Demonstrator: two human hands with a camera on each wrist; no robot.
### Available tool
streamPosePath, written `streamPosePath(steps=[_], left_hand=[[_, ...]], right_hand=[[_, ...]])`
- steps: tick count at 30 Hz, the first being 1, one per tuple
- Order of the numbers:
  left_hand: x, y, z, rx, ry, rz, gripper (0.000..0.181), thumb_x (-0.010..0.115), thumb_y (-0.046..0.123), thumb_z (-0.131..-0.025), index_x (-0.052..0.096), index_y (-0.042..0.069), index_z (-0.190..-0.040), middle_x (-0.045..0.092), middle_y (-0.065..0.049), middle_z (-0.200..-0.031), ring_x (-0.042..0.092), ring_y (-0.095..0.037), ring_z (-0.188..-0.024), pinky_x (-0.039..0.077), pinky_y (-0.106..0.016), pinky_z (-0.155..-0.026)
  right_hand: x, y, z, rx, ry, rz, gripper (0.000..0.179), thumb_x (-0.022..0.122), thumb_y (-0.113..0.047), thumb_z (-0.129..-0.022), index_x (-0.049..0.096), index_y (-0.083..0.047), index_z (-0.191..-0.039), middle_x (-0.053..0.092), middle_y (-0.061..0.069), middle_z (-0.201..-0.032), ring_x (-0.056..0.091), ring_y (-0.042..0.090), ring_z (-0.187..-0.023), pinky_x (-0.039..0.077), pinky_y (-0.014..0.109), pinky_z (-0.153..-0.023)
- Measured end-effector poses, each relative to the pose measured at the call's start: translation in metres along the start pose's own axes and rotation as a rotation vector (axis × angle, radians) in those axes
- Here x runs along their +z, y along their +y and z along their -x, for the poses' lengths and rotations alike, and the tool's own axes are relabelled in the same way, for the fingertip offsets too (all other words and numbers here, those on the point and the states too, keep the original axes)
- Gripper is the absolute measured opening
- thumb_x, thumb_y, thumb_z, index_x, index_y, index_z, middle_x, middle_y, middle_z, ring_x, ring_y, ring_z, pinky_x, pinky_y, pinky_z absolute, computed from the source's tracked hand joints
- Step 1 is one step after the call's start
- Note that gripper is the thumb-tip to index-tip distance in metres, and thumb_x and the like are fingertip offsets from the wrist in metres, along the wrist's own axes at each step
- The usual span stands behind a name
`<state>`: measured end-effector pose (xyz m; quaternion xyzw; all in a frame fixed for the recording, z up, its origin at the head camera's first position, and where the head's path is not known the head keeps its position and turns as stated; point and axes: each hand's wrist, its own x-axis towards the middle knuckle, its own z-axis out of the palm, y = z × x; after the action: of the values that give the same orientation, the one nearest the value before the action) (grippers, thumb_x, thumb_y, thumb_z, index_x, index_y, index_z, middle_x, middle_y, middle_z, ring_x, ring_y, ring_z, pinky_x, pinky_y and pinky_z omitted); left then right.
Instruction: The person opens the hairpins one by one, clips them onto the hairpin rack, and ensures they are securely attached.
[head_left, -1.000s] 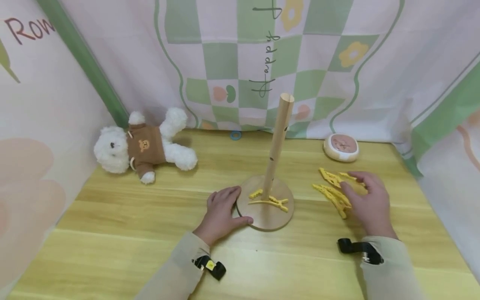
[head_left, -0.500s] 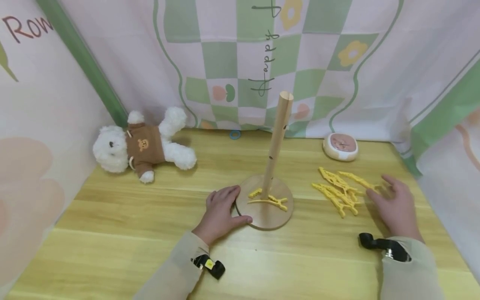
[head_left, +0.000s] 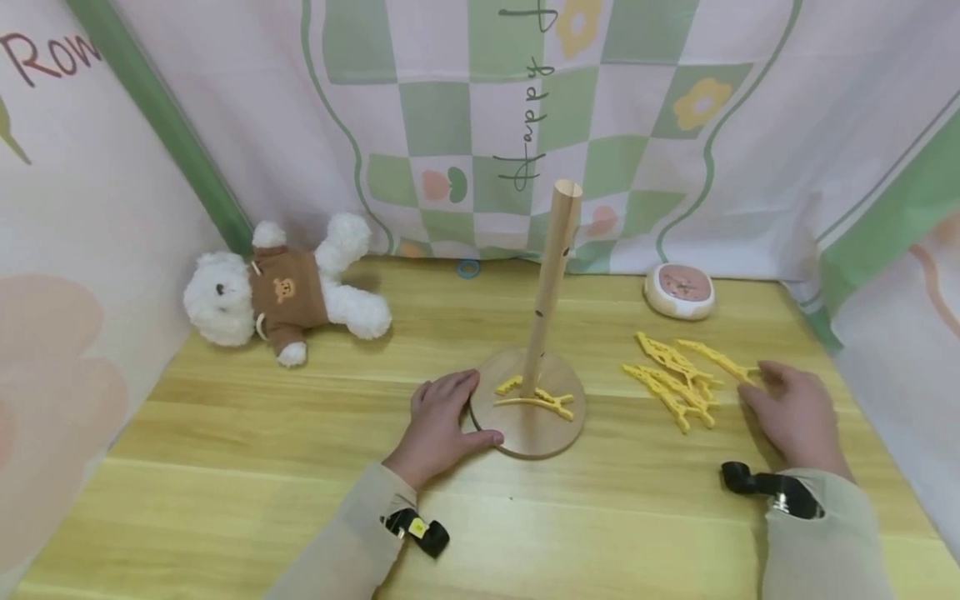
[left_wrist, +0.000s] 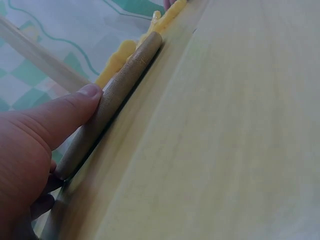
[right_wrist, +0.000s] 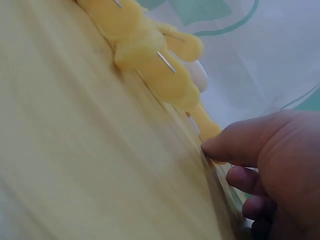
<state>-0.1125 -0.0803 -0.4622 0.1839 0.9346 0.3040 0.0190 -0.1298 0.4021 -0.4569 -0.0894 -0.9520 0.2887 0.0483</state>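
Observation:
In the head view, a round wooden base (head_left: 551,437) carries an upright wooden post (head_left: 553,258) with small dark holes. My left hand (head_left: 438,429) holds the base's left edge between thumb and fingers; its thumb (left_wrist: 82,102) lies against the rim in the left wrist view. Two yellow branch-shaped pieces (head_left: 551,402) lie on the base by the post. To the right, several more yellow branch pieces (head_left: 671,375) lie grouped on the table. My right hand (head_left: 795,412) pinches the right end of the outermost yellow branch piece (head_left: 716,358), which lies flat; its fingertip is partly hidden behind the piece.
A white plush dog (head_left: 288,292) in a brown shirt lies at the back left of the wooden table (head_left: 262,492). A small blue ring (head_left: 468,268) and a pink-and-white rounded device (head_left: 680,292) sit near the back curtain (head_left: 435,121). Printed cloth borders both sides.
My right hand moved right, away from the grouped yellow pieces, then closed its thumb and finger at the end of the outermost one. My left hand stays on the base.

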Motion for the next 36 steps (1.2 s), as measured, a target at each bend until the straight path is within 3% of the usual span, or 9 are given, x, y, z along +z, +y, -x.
streamPosePath(steps=[5, 9, 13, 16, 18, 21, 25, 29, 36], left_hand=[[-0.001, 0.001, 0.0, -0.005, -0.008, 0.009, 0.098, 0.077, 0.058, -0.08, 0.039, 0.005, -0.154, 0.041, -0.009, -0.157, 0.033, -0.027, -0.145, 0.013, -0.057, -0.117], [-0.001, 0.001, 0.0, -0.01, -0.011, 0.012, 0.098, 0.077, 0.058, -0.08, 0.039, 0.005, -0.153, 0.04, -0.009, -0.157, 0.033, -0.027, -0.145, 0.013, -0.057, -0.117], [-0.001, 0.001, 0.001, -0.01, -0.008, 0.014, 0.098, 0.078, 0.058, -0.08, 0.04, 0.005, -0.153, 0.041, -0.009, -0.157, 0.033, -0.028, -0.145, 0.013, -0.057, -0.117], [-0.001, 0.0, 0.001, -0.007, -0.008, 0.016, 0.098, 0.077, 0.058, -0.08, 0.04, 0.005, -0.153, 0.041, -0.009, -0.157, 0.034, -0.028, -0.145, 0.013, -0.058, -0.117], [-0.001, 0.0, 0.0, -0.004, -0.005, 0.015, 0.098, 0.077, 0.058, -0.08, 0.04, 0.005, -0.153, 0.041, -0.01, -0.157, 0.034, -0.028, -0.145, 0.013, -0.058, -0.117], [-0.001, 0.0, 0.0, 0.001, -0.001, 0.015, 0.098, 0.078, 0.058, -0.079, 0.041, 0.005, -0.153, 0.041, -0.01, -0.156, 0.034, -0.028, -0.145, 0.014, -0.058, -0.117], [-0.002, 0.0, 0.0, 0.005, 0.0, 0.018, 0.098, 0.078, 0.058, -0.079, 0.041, 0.004, -0.152, 0.042, -0.01, -0.156, 0.035, -0.028, -0.145, 0.014, -0.059, -0.117], [-0.002, 0.001, 0.0, 0.004, -0.001, 0.022, 0.097, 0.078, 0.057, -0.079, 0.041, 0.004, -0.152, 0.042, -0.01, -0.156, 0.034, -0.029, -0.145, 0.014, -0.058, -0.117], [-0.001, 0.0, 0.0, 0.002, -0.001, 0.015, 0.098, 0.078, 0.058, -0.079, 0.041, 0.005, -0.152, 0.042, -0.01, -0.156, 0.034, -0.029, -0.145, 0.014, -0.058, -0.117]], right_hand=[[-0.004, 0.002, -0.001, -0.03, -0.029, 0.039, 0.066, 0.059, -0.031, -0.1, 0.039, 0.012, -0.145, 0.049, 0.043, -0.123, 0.046, 0.059, -0.111, 0.034, 0.071, -0.09], [-0.005, 0.001, -0.001, -0.038, -0.044, 0.038, 0.06, 0.06, -0.035, -0.1, 0.049, 0.011, -0.138, 0.049, 0.042, -0.127, 0.045, 0.059, -0.113, 0.034, 0.071, -0.09], [-0.005, 0.001, 0.002, 0.035, -0.046, -0.005, 0.068, 0.06, -0.046, -0.099, 0.049, 0.007, -0.14, 0.05, 0.038, -0.132, 0.047, 0.053, -0.114, 0.036, 0.068, -0.09], [-0.006, -0.002, 0.005, 0.081, -0.02, -0.033, 0.072, 0.061, -0.052, -0.096, 0.051, 0.002, -0.142, 0.058, 0.031, -0.128, 0.059, 0.024, -0.098, 0.043, 0.052, -0.083], [-0.007, -0.007, 0.007, 0.075, -0.002, -0.058, 0.071, 0.063, -0.053, -0.095, 0.053, -0.001, -0.142, 0.063, 0.028, -0.125, 0.056, 0.002, -0.087, 0.045, 0.036, -0.078], [-0.01, -0.024, 0.01, 0.028, 0.013, -0.108, 0.066, 0.068, -0.048, -0.093, 0.056, -0.003, -0.14, 0.069, 0.008, -0.114, 0.049, -0.011, -0.081, 0.043, 0.02, -0.068], [-0.009, -0.047, 0.013, -0.044, 0.044, -0.174, 0.06, 0.072, -0.039, -0.093, 0.058, -0.003, -0.139, 0.058, -0.024, -0.099, 0.052, -0.004, -0.082, 0.045, 0.016, -0.064], [-0.007, -0.059, 0.014, -0.095, 0.031, -0.195, 0.055, 0.075, -0.034, -0.092, 0.061, -0.004, -0.136, 0.059, -0.028, -0.093, 0.054, 0.002, -0.08, 0.046, 0.017, -0.062], [-0.003, -0.075, 0.019, -0.166, -0.06, -0.206, 0.045, 0.079, -0.03, -0.089, 0.069, -0.003, -0.124, 0.066, -0.02, -0.09, 0.056, 0.005, -0.077, 0.047, 0.02, -0.061]])
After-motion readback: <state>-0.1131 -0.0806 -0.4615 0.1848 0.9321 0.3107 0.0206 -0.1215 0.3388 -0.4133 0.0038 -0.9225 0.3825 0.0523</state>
